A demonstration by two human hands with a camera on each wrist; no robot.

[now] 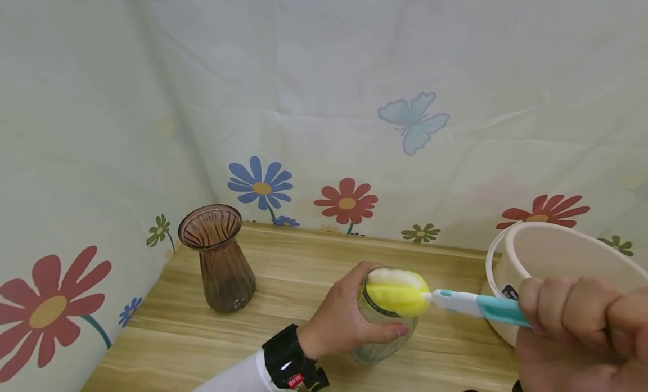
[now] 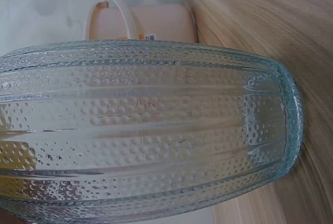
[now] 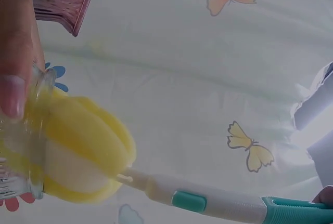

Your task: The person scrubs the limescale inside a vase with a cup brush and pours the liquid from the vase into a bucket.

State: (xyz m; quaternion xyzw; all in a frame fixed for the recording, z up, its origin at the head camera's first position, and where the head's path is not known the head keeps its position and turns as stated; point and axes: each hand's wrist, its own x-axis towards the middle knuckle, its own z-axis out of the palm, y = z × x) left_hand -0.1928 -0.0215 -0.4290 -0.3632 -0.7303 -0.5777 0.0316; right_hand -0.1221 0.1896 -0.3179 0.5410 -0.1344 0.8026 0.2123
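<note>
My left hand (image 1: 349, 313) grips a clear glass vase (image 1: 374, 350) round its upper body, thumb across the near side. In the left wrist view the vase (image 2: 156, 130) shows dimpled, ribbed glass, with its base close to the wooden table. A sponge brush with a yellow and white head (image 1: 397, 293) sits partly inside the vase mouth, the rest bulging out past the rim. My right hand (image 1: 582, 330) holds the brush by its white and teal handle (image 1: 481, 306). In the right wrist view the sponge head (image 3: 88, 151) presses into the opening.
A brownish-purple fluted glass vase (image 1: 223, 262) stands upright on the left of the wooden table (image 1: 298, 262). At the right is a cream bucket (image 1: 536, 240) with a handle, partly behind my right hand. A flower-printed cloth (image 1: 314, 88) hangs behind the table.
</note>
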